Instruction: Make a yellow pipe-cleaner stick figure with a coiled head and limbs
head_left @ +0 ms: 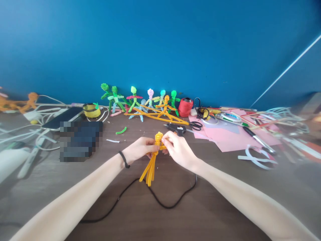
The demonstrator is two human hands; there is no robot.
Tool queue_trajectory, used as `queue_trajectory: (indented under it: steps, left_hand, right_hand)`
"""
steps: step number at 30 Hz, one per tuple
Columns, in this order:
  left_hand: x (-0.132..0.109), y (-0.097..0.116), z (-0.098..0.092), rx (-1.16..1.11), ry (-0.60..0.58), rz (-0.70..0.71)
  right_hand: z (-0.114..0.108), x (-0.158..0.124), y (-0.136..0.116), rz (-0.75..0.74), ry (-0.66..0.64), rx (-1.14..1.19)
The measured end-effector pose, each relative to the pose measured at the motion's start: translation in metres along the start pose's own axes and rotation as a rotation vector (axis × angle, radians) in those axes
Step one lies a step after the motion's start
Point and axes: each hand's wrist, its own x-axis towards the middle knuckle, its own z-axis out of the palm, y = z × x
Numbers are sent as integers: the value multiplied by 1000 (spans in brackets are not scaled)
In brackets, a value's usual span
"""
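My left hand (140,148) and my right hand (177,147) meet over the middle of the brown table (160,207). Both are closed on a yellow-orange pipe-cleaner figure (152,160). Its coiled head pokes up between my fingertips and its long straight strands hang down toward me. My left wrist wears a thin black band (124,159). Just behind my right hand lies a black glue gun (176,128).
A row of finished pipe-cleaner figures (140,100) stands against the blue wall, beside a red spool (185,107) and scissors (196,125). Pink paper (225,137), pens and white strips litter the right. Cables, a phone (62,117) and yellow tape (91,110) lie left. A black cord (165,203) loops near me.
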Motion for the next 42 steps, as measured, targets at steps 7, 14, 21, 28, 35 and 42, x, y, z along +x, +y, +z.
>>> queue_trajectory:
  steps: [7, 14, 21, 28, 35, 42]
  left_hand:
    - [-4, 3, 1, -58, -11, -31]
    - [-4, 2, 2, -68, 79, -20]
    - [-3, 2, 1, -1, 181, 27]
    - [-1, 1, 2, 35, 196, 45]
    - [-1, 0, 3, 35, 167, 71]
    - [-3, 1, 2, -5, 150, 70]
  right_hand:
    - [1, -2, 3, -195, 54, -308]
    - [-2, -1, 2, -155, -26, -70]
    - [-3, 4, 1, 82, -150, 465]
    - [-4, 7, 4, 99, -166, 484]
    - [0, 7, 7, -31, -115, 426]
    - [-4, 7, 10, -154, -87, 213]
